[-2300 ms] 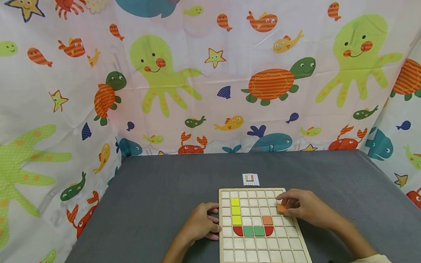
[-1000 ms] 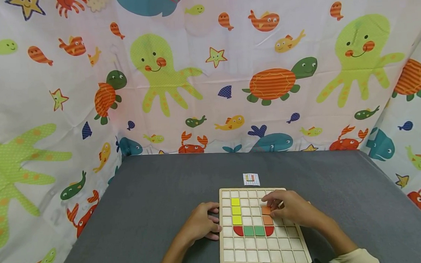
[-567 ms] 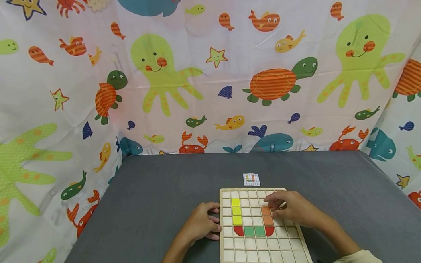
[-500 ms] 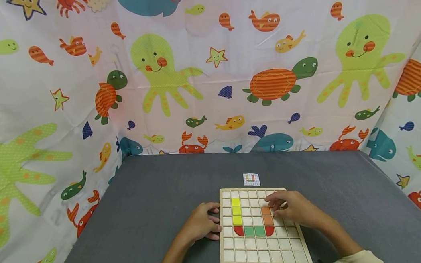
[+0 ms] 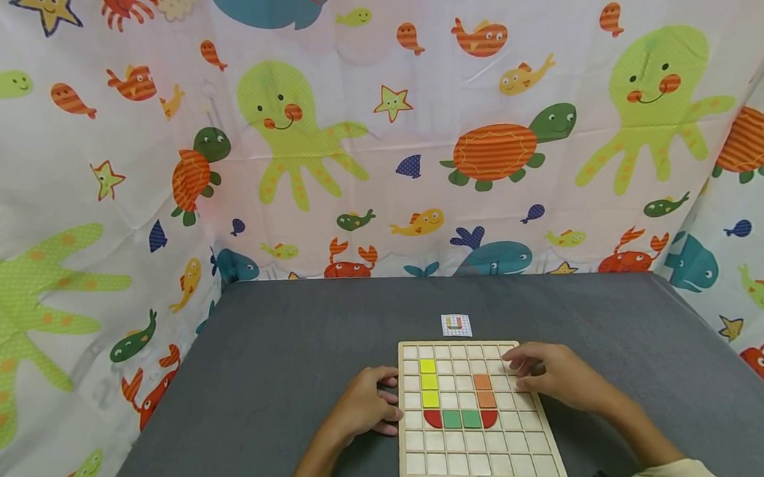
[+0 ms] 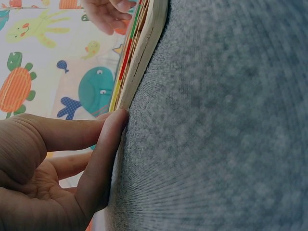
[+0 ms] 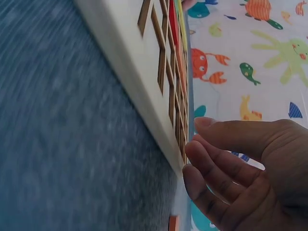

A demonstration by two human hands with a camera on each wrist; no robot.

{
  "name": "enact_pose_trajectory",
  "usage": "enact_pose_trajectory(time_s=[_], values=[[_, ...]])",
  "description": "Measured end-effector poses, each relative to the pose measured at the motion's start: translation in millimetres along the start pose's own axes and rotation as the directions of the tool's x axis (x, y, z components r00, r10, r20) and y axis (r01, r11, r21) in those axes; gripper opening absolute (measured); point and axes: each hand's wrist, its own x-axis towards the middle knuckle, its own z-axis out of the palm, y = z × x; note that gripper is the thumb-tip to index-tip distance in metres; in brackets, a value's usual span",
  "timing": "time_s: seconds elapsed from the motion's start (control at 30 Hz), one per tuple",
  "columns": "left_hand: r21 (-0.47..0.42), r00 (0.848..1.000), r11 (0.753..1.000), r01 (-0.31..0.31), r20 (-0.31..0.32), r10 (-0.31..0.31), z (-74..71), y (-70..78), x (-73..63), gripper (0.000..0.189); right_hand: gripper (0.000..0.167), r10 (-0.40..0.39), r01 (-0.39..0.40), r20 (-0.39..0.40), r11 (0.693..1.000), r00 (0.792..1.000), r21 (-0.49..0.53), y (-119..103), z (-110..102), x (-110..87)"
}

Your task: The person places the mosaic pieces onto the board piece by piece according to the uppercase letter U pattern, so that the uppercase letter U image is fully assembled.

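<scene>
A wooden grid board (image 5: 448, 464) lies on the grey table. Three yellow tiles (image 5: 429, 382) form a column on it, two green tiles (image 5: 462, 419) sit between red rounded pieces (image 5: 489, 418), and two orange tiles (image 5: 484, 391) stack above the right red one. My left hand (image 5: 364, 406) touches the board's left edge with thumb and fingers, spaced apart along it. Over the board's right edge is my right hand (image 5: 557, 375), fingers loosely bent. The right wrist view shows nothing between the fingertips of the right hand (image 7: 245, 173).
A small card (image 5: 456, 326) with a coloured grid pattern lies just behind the board. At the bottom of the right wrist view an orange piece (image 7: 173, 223) is partly visible beyond the board. A sea-animal print curtain (image 5: 376, 144) encloses the table's back and sides.
The right hand has set a second orange tile above the first and drawn back rightward to the board's edge. The left hand has kept its place.
</scene>
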Motion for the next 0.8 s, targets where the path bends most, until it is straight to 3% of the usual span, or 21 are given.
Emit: enact_pose_trajectory(time_s=[0.4,0.67,0.8], values=[[-0.017,1.000,1.000,-0.016,0.005,0.016,-0.1,-2.3,0.2,0.071,0.039,0.076,-0.079,-0.054,0.995,0.996,-0.052,17,-18,-15.1],[-0.015,1.000,1.000,-0.011,-0.002,0.011,0.0,-2.9,0.6,0.071,0.039,0.068,-0.074,-0.083,0.994,0.994,-0.075,26,-27,-23.6],[-0.015,1.000,1.000,-0.004,-0.004,0.004,0.3,-2.9,1.0,0.071,0.038,0.097,-0.109,-0.096,0.987,0.991,-0.119,32,-31,-26.3]])
